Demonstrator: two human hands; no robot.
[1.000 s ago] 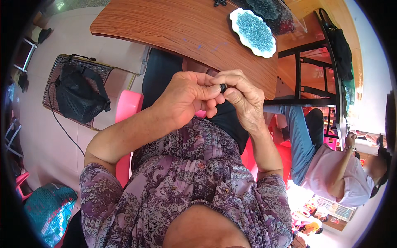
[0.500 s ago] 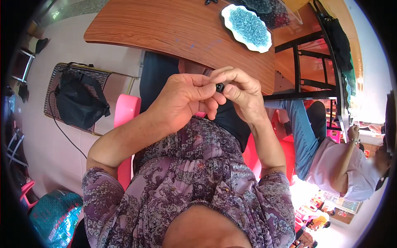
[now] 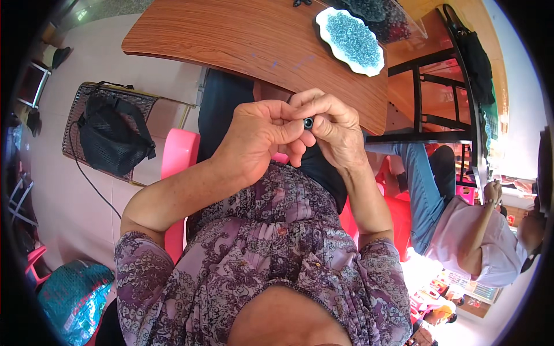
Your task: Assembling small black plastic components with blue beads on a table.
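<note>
Both of my hands meet in front of my chest, just below the edge of a brown wooden table (image 3: 231, 40). A small dark ring-shaped piece (image 3: 309, 122) sits between the fingertips of my left hand (image 3: 259, 138) and my right hand (image 3: 332, 130). Both pinch it together, thumbs and forefingers closed on it. A white scalloped dish (image 3: 369, 66) full of small blue beads stands on the table beyond my right hand.
A black bag (image 3: 112, 135) rests on a mesh chair at the left. My pink seat (image 3: 176, 158) shows beside my left arm. Another person (image 3: 467, 230) in a white shirt and jeans sits at the right. A black metal frame (image 3: 438, 115) stands under the table's right end.
My hands stay together on the small piece; the view has shifted slightly, with no clear change in the grip.
</note>
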